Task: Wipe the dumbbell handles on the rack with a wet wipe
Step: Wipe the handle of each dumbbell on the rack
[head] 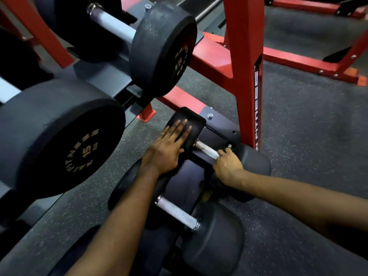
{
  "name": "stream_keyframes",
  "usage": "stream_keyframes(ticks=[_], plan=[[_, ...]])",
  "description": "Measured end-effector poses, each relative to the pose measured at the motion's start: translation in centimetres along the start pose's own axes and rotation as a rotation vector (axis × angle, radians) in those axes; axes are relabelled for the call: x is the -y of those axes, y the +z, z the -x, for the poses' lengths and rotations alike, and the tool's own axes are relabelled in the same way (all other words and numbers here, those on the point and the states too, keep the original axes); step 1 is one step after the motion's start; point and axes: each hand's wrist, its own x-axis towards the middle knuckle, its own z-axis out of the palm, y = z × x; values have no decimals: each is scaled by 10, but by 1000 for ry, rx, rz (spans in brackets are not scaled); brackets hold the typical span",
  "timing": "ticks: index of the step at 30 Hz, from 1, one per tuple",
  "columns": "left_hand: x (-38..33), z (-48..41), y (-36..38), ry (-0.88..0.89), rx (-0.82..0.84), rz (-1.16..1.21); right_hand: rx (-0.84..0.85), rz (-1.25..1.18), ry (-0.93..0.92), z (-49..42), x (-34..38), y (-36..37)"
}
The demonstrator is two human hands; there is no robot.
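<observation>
Where it is: the far dumbbell point(256, 162) lies on the low shelf of the red rack point(245, 76), right beside the red post.
Left hand: the left hand point(171, 144) lies flat with straight fingers and presses on the dumbbell's left head point(191, 118).
Right hand: the right hand point(227, 166) is curled round the far handle point(205, 148) at its right end.
Wet wipe: I cannot see it plainly. It may be tucked under the right fingers.
How the dumbbell feels: I think it is heavy and hard. The round ends could roll a little, so a flat hand on top helps keep it steady.
How the bar feels: stiff metal, likely slippery once it is wet.
Where to hold: wrap the fingers round the bar between the two heads and slide along it.
How the wipe feels: probably soft and thin, so it could bunch up.
Also waiting: the near handle point(177, 212) is bare, and so is the high handle point(117, 24) far on the left.
</observation>
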Motion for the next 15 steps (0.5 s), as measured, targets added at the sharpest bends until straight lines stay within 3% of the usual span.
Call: stream_keyframes(ticks=[5, 8, 12, 15], plan=[[0, 0, 0, -9, 10, 1, 140, -28, 11, -5, -17, -29], [0, 0, 0, -14, 13, 0, 217, -230, 122, -19, -46, -47], [1, 0, 2, -15, 11, 0, 37, -615, 414, -42, -81, -40], [0, 0, 1, -11, -10, 1, 189, -741, 298, -49, -68, -24]])
